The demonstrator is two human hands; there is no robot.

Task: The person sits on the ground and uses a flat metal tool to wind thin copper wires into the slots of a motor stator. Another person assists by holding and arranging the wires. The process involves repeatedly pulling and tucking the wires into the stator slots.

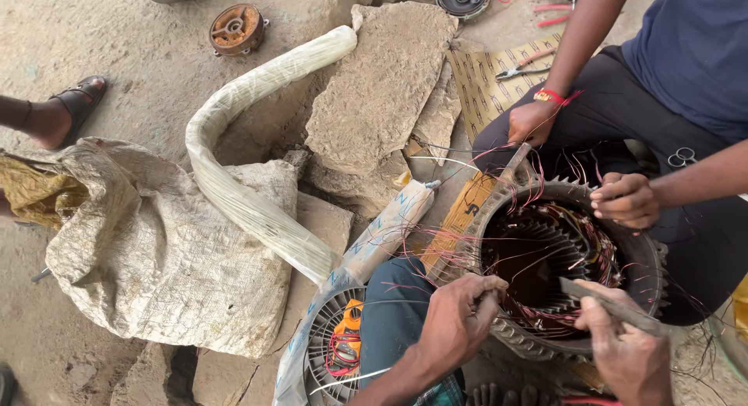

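Head view. Left hand (460, 316) closed on a bundle of copper winding wires (518, 308) at the near rim of the motor stator (573, 258). Right hand (623, 351) clenched around a flat metal bar (612, 305), angled across the near right edge of the stator bore. Stator positioned between and just beyond both hands, resting on the ground with its bore facing up; red and copper wires spread across the slotted core and trailing out toward the left.

Beyond the stator, a co-worker's two hands: one (530, 121) gripping a thin rod (510, 168) at the far rim, the other (627, 199) resting fisted on the right rim.

Left of the left hand: a second, smaller wound core (335, 351) with red wire, partly wrapped in printed plastic. Farther left: a woven sack (164, 250) and a curved wrapped bundle (249, 141) lying over flat stone slabs (382, 86). Well beyond the hands: pliers (523, 69) on patterned card, a rusty end cap (236, 28) on the dirt floor, scissors (682, 157) on the co-worker's lap.
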